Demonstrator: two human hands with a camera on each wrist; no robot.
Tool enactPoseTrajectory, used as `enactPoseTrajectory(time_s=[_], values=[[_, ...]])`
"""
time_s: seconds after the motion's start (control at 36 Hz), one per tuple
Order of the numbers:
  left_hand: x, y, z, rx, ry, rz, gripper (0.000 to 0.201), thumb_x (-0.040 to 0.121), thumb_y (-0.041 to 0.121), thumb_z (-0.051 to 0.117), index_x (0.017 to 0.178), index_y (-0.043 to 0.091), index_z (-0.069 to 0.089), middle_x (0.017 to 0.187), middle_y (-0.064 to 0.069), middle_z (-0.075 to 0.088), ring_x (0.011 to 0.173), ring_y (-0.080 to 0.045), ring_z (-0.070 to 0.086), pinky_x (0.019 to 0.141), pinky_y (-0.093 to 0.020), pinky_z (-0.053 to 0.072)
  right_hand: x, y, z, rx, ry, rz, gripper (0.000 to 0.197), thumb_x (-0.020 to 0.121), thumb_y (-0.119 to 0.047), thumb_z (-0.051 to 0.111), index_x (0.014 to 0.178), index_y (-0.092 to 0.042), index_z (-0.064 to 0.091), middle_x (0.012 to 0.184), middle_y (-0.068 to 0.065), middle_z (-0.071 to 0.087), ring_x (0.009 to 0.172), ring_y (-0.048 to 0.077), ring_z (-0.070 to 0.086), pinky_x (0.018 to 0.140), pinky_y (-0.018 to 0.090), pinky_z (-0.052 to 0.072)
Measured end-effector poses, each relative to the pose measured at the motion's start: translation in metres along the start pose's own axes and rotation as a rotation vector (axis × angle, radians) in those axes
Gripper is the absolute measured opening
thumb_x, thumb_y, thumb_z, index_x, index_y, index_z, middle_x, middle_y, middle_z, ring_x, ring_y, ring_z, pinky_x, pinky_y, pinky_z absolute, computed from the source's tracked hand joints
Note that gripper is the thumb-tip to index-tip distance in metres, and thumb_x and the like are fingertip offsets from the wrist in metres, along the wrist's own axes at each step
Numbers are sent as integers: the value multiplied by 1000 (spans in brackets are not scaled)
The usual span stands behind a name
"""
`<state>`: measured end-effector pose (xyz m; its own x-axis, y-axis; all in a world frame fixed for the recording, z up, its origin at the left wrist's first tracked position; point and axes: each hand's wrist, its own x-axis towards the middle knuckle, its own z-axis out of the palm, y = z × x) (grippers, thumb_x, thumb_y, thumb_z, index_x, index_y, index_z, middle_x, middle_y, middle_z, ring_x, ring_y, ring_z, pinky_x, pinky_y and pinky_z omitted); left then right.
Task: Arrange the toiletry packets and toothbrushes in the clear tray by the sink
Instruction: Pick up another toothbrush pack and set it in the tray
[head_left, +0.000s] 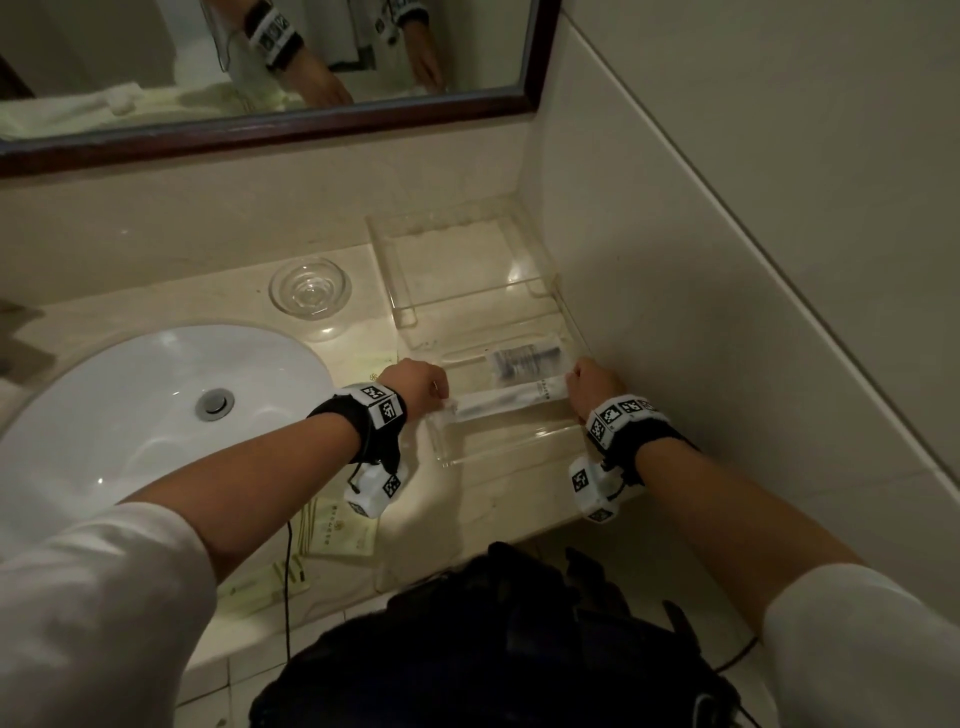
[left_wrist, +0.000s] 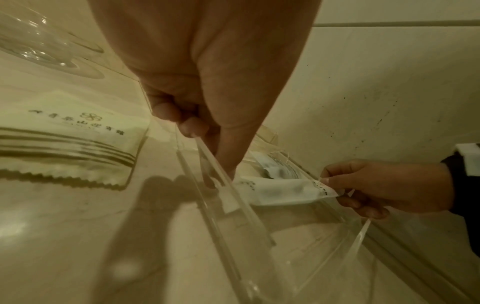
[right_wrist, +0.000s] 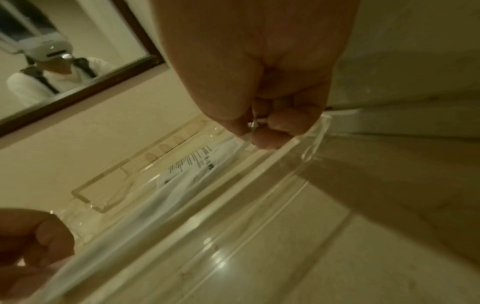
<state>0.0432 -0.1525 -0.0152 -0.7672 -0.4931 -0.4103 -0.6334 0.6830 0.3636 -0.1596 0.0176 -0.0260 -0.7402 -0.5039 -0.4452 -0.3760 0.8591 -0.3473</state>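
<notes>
1. A wrapped toothbrush (head_left: 511, 399) is held at both ends, lying crosswise over the near section of the clear tray (head_left: 569, 317).
2. The left end of the wrapper is pinched by the left hand (head_left: 413, 387); in the left wrist view the fingers (left_wrist: 192, 125) are seen curled, with the clear wrapper edge trapped beneath them.
3. The right end is pinched by the right hand (head_left: 595, 387); in the left wrist view the white wrapper tip is seen clamped between the thumb and fingertips (left_wrist: 363, 205).
4. A second packet (head_left: 522, 361), printed with dark text, is seen in the tray just beyond the held toothbrush, between the two hands.
5. The far section of the tray, well beyond both hands, is set against the wall (head_left: 727, 260) to the right of the right hand.
6. A flat pale toiletry packet (left_wrist: 75, 139) with stripes and a serrated edge lies on the counter (head_left: 467, 499) just left of the left hand, outside the tray.
7. Further pale packets (head_left: 337, 535) are seen on the counter below the left wrist, near the counter edge.
8. A small glass dish (head_left: 309, 288) stands beyond the left hand, between the sink (head_left: 130, 415) and the tray.
9. Both forearms are reflected in the mirror (head_left: 260, 78) above the counter.
</notes>
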Motion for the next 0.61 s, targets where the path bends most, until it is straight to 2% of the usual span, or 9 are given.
enactPoseTrajectory(time_s=[0.06,0.14,0.36,0.47,0.61], values=[[0,-1,1,23,1,0,16,85,25,64,100,23,66,108,1,68,103,-21,61,90,-34,51,-1,3,0,-12,7,-29,26,100,-25,36,107,-7,54,103,17,63,82,27,57,69,30,43],[2,-2,3,23,2,-1,14,84,24,64,98,23,65,107,-1,68,101,-21,62,89,-34,51,1,7,1,-2,33,-47,22,99,-23,38,102,-9,55,99,16,63,78,25,54,67,28,41],[6,-5,5,-61,20,11,17,83,17,68,99,12,66,104,-4,69,100,-22,62,85,-29,48,4,8,6,-16,76,-71,24,99,-19,35,102,-5,54,98,19,63,80,28,57,67,31,45],[6,-5,8,-74,35,4,17,84,13,66,101,11,65,106,-5,68,101,-23,61,86,-29,47,4,9,7,5,89,-76,23,99,-20,35,101,-5,52,96,20,62,84,31,61,72,36,51],[6,-4,8,-78,50,-2,17,81,11,68,98,10,66,104,-6,69,100,-23,63,85,-29,47,4,7,10,-1,108,-78,17,99,-18,37,98,-7,49,92,20,62,79,29,61,68,34,50]])
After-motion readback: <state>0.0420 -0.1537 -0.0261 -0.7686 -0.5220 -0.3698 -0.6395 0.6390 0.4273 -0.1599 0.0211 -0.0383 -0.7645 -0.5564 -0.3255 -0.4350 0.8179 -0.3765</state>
